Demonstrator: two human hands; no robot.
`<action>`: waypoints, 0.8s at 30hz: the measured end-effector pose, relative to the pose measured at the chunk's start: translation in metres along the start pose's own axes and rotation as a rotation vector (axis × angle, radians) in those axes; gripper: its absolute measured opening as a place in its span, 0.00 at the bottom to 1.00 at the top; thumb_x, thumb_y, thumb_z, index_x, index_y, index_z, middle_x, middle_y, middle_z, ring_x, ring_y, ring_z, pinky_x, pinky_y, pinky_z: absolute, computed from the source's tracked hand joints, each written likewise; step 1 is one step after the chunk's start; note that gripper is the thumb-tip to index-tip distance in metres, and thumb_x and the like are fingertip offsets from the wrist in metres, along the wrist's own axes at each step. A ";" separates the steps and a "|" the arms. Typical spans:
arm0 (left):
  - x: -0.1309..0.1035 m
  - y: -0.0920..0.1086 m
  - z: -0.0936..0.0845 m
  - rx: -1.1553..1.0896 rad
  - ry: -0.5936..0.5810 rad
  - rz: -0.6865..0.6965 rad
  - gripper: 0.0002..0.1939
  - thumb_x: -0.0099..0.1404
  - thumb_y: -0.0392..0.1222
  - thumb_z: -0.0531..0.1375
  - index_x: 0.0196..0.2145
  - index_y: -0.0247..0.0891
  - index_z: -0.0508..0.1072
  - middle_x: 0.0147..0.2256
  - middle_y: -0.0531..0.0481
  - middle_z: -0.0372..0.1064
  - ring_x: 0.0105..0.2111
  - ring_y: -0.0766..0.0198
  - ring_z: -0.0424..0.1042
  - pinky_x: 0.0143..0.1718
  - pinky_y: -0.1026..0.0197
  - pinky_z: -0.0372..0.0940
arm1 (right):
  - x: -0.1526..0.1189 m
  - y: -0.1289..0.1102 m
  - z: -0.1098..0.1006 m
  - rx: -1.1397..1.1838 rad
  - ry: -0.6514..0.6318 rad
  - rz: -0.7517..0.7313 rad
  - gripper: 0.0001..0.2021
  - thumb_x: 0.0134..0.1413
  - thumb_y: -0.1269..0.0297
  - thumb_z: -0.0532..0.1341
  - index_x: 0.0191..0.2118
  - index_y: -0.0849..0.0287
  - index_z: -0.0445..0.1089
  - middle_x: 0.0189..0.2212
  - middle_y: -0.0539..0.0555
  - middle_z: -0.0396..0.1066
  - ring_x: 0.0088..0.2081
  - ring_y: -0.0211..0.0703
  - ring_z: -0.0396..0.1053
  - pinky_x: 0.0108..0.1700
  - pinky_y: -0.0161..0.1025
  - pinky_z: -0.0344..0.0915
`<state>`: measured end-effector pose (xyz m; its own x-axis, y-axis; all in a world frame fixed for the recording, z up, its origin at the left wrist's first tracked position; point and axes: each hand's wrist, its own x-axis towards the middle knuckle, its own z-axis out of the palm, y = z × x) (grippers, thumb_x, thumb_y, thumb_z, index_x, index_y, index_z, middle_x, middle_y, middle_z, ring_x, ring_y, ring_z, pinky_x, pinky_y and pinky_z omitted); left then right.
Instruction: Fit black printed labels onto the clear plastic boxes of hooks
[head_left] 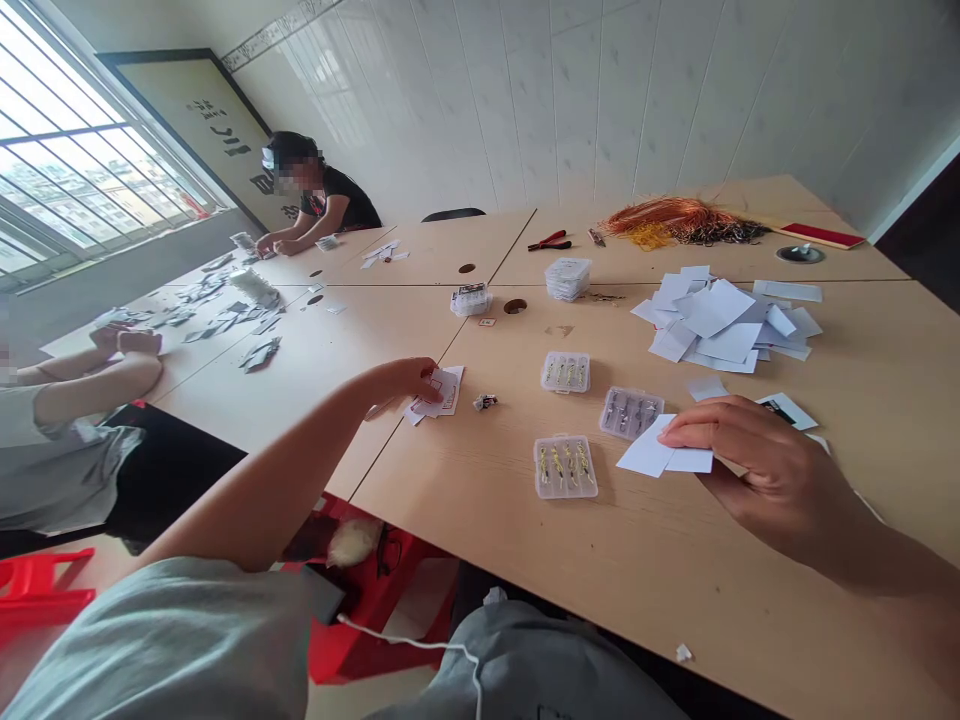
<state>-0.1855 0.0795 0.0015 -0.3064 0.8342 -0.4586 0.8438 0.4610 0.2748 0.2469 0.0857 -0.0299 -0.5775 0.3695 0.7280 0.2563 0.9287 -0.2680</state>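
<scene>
My right hand (772, 470) pinches two overlapping white cards (646, 448) between thumb and fingers, above the table's right part. Partly beneath those cards lies a clear plastic box (630, 412) with small dark items in it. Farther left, my left hand (405, 382) has its fingers closed on printed white paper slips (448, 392) near a table seam. Beside the slips sits a small crumpled dark-and-white piece (485, 402). Two more clear boxes stand between my hands: one with yellow corded pieces (565, 468), one with pale pieces (565, 372).
A heap of white cards (720, 320) lies at right. Behind are stacked clear boxes (568, 279), red-handled pliers (550, 241) and a bundle of orange cords (675, 218). Two people sit at the left, with many small packets (217, 290) on the table (315, 360).
</scene>
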 end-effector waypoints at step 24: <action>-0.033 -0.031 -0.050 -0.486 0.201 0.083 0.12 0.60 0.45 0.65 0.41 0.41 0.74 0.35 0.51 0.74 0.44 0.57 0.72 0.48 0.54 0.69 | 0.000 -0.001 -0.001 0.008 -0.002 0.030 0.18 0.55 0.83 0.56 0.41 0.51 0.72 0.35 0.50 0.77 0.37 0.45 0.76 0.39 0.41 0.73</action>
<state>-0.2240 0.0529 0.0504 -0.3655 0.8936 -0.2607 0.5823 0.4380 0.6849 0.2471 0.0846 -0.0288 -0.5714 0.3972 0.7181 0.2676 0.9174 -0.2945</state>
